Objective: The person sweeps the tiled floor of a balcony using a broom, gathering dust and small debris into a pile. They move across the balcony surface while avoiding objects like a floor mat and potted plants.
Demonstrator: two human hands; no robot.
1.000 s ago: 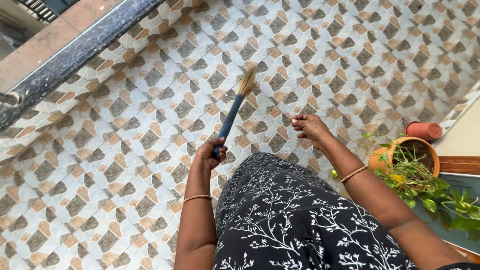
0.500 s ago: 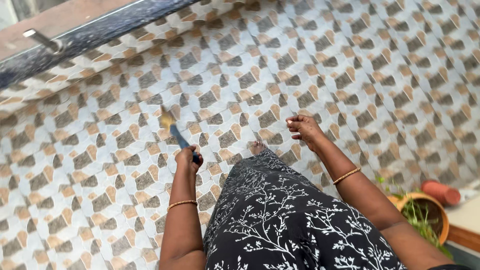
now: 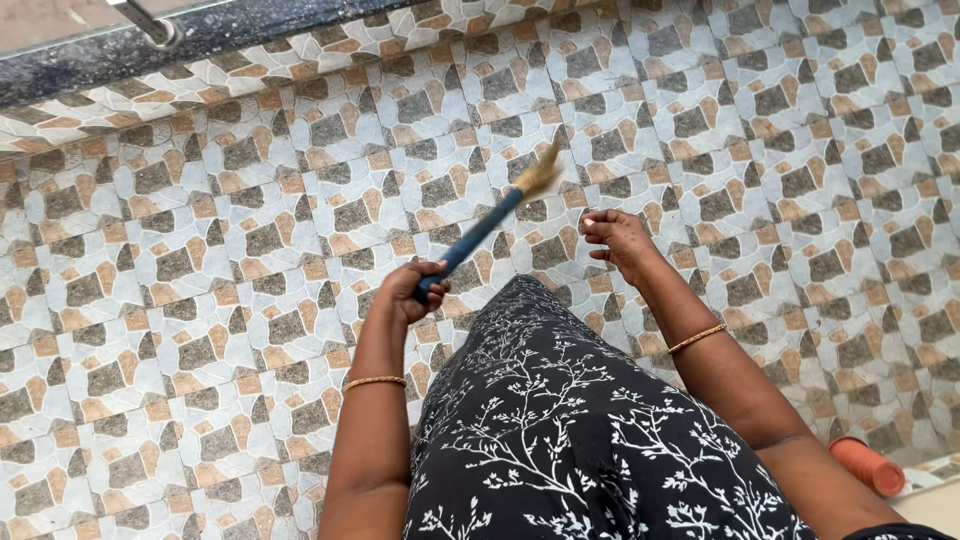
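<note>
My left hand grips the blue handle of a broom whose straw bristles blur at the far end, pointing up and to the right over the patterned tile floor. My right hand hovers just right of the bristles, fingers loosely curled, holding nothing I can see. A thin gold bangle sits on each wrist. My black dress with a white branch print fills the lower middle of the view.
A dark stone ledge with a metal rod runs along the top left. A small terracotta pot lies on its side at the lower right, near a pale edge.
The broom swung from pointing up-left back to up-right. The view shifted, so the potted plant at the right dropped out of sight and only the toppled pot remains.
</note>
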